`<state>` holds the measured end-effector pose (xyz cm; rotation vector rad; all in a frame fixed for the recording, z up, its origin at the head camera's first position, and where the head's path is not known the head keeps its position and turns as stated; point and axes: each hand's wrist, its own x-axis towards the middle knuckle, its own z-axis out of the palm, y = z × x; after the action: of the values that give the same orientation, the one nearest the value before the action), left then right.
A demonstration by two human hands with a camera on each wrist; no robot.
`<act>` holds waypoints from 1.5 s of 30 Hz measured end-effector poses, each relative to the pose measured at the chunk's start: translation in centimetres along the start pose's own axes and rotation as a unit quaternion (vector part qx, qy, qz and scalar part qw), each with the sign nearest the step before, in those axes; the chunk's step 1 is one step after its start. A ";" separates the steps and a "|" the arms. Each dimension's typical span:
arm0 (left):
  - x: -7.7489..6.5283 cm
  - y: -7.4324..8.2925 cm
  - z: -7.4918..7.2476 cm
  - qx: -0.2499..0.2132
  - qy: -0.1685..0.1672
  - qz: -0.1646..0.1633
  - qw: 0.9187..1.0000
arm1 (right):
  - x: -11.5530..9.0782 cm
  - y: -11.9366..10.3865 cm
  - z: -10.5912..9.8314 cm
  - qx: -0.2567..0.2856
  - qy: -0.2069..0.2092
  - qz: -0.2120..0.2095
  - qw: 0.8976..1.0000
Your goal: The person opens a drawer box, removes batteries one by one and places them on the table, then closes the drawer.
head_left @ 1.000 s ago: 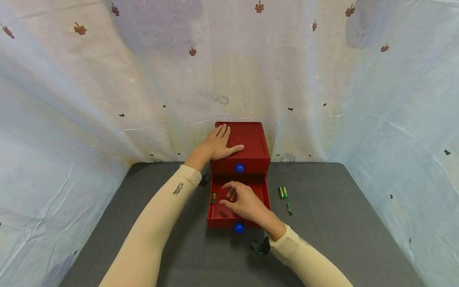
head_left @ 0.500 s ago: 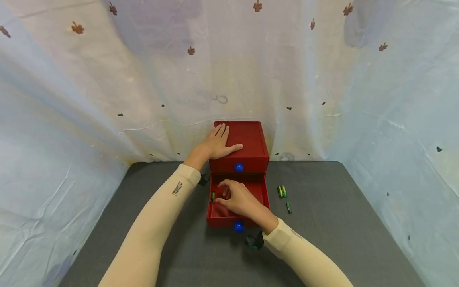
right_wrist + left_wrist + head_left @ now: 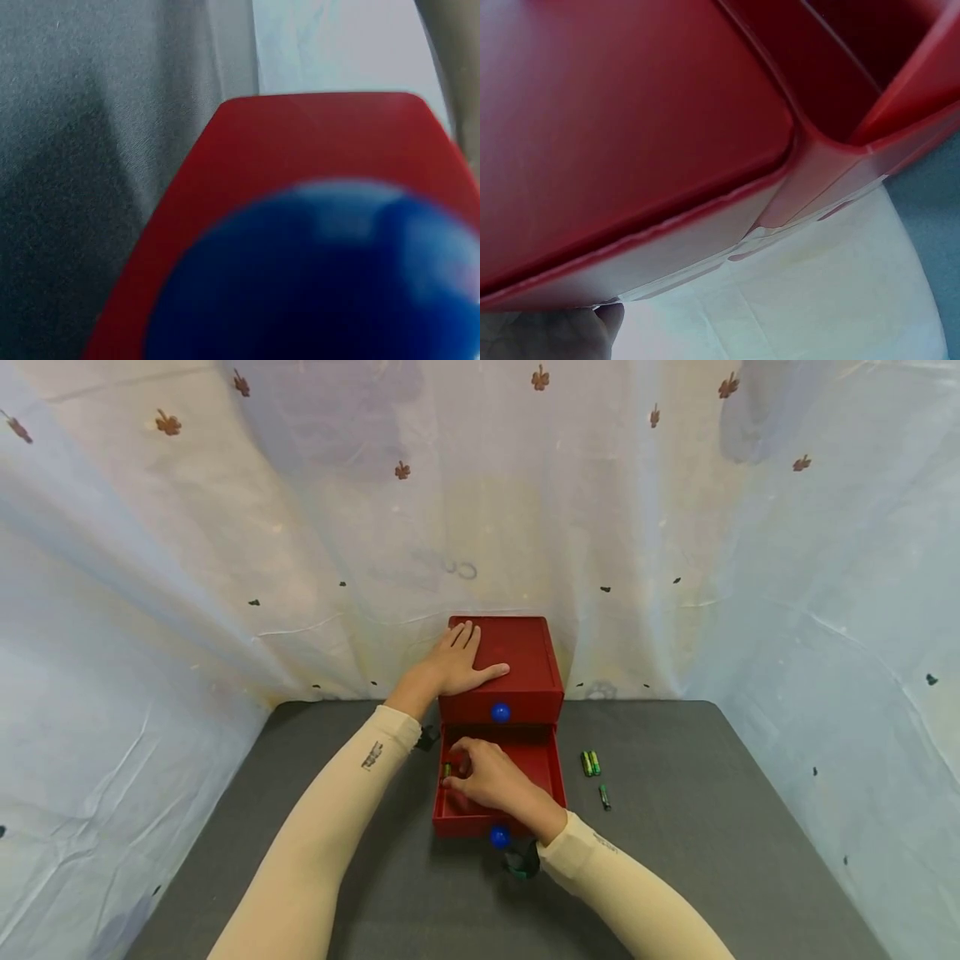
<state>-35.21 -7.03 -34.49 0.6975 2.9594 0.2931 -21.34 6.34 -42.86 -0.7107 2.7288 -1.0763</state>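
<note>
My left hand (image 3: 453, 664) rests spread on top of a small red drawer cabinet (image 3: 525, 647); a bit of that hand (image 3: 547, 334) shows in the left wrist view's bottom corner. The cabinet's lower drawer (image 3: 551, 768) is pulled out. Inside it, my right hand (image 3: 491, 777) reaches to the left wall, thumb and index finger curved apart on either side of a green battery (image 3: 447, 769). Its other fingers are hidden. In the right wrist view the drawer's blue knob (image 3: 315, 277) fills the foreground, hiding that hand.
Two green batteries (image 3: 591, 763) lie side by side on the dark grey table (image 3: 675, 827), right of the drawer, with a third battery (image 3: 604, 797) nearer the front. The upper drawer is closed behind its blue knob (image 3: 500, 712). A pale curtain (image 3: 360, 527) hangs behind.
My right hand has moved left inside the drawer, bringing thumb and index finger to the battery by the left wall. My left hand has stayed on the cabinet top.
</note>
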 end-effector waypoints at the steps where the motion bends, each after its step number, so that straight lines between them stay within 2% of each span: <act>1: 0.0 0.0 0.0 0.001 0.000 0.000 1.000 | 0.1 0.1 0.0 0.000 -0.002 0.002 1.000; 8: 0.1 -0.2 0.2 0.001 -0.003 0.003 1.000 | 0.4 0.8 0.4 0.002 -0.019 0.016 1.000; 12: 0.1 -0.1 0.1 -0.002 0.001 0.003 1.000 | 0.5 0.6 0.6 0.014 -0.027 0.024 0.999; 20: 0.0 -0.1 -0.1 -0.005 -0.002 0.005 1.000 | 0.7 0.3 0.8 0.003 -0.041 0.036 0.999; 29: 0.3 0.0 0.1 0.002 -0.023 -0.010 1.000 | 0.6 0.3 0.9 -0.006 -0.037 0.023 0.999; 39: -0.3 0.2 0.0 -0.008 0.002 0.004 1.000 | 0.6 0.4 1.3 -0.031 -0.035 0.009 0.999; 45: -0.1 0.0 0.0 -0.006 -0.002 0.001 1.000 | 0.6 0.3 1.3 -0.048 -0.029 0.003 0.998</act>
<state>-35.12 -7.03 -34.53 0.6988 2.9514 0.3090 -21.60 5.48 -44.03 -0.7333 2.7470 -0.9136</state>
